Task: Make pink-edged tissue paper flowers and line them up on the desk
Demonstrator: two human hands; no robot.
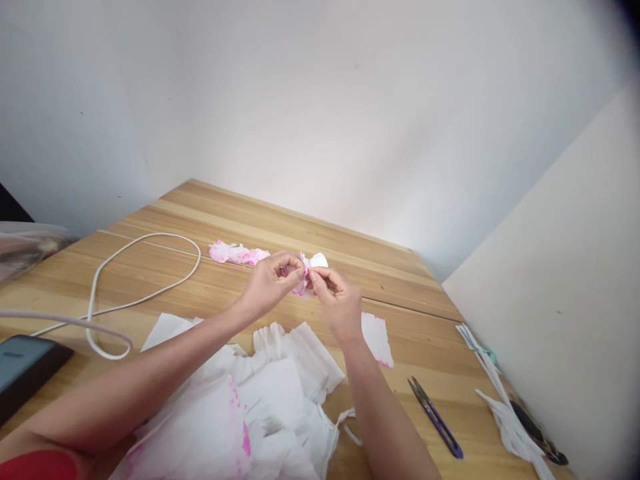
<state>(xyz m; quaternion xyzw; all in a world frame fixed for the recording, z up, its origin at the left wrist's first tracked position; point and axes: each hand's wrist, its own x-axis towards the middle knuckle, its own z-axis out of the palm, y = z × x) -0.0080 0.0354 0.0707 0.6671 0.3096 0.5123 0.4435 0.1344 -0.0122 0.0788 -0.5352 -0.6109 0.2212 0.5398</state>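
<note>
Between my two hands is a gathered piece of thin white paper or cloth [302, 285] with a pink-stained edge. My left hand [275, 280] pinches its left side, and my right hand [337, 293] pinches it from the right, fingertips nearly touching. A white part of it sticks up behind the fingers. To the left of my left hand lies a row of crumpled pink-and-white pieces [237, 253]. A flat white piece with a pink edge [377, 340] rests just right of my right wrist. Below my forearms spreads a heap of white sheets [270, 393], some edged in pink.
Purple-handled thread snips [435, 417] lie on the wooden table [400, 293] at right. White strips [505, 413] and a dark-handled tool [535, 430] run along the right edge. A white cable [145, 303] loops at left beside a dark box-shaped device [30, 373]. Walls stand behind and right.
</note>
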